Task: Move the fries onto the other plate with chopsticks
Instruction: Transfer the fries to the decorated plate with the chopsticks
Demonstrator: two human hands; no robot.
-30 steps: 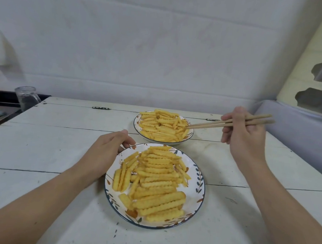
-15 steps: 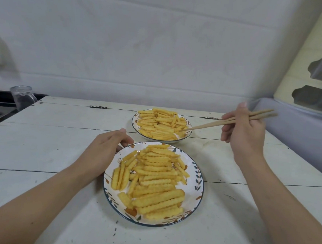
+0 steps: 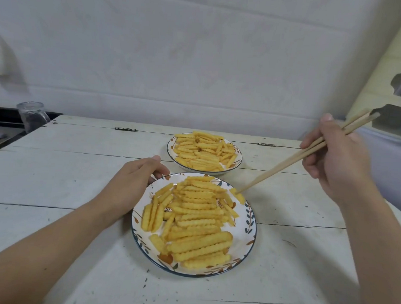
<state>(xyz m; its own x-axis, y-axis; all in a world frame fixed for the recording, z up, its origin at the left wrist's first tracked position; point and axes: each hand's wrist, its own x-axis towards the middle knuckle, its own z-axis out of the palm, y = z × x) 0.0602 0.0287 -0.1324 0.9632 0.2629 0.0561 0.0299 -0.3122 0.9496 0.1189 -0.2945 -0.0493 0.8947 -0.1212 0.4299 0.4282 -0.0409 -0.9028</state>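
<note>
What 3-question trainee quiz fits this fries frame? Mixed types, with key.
1. True or false: the chopsticks are held in the left hand.
2. Multiple choice: the chopstick tips are at A) the far plate, B) a crinkle-cut fry at the right rim of the near plate, C) the glass mug.
3. Fill in: the left hand grips the near plate's ____ rim.

Key
1. False: the right hand holds them.
2. B.
3. Far-left.
</note>
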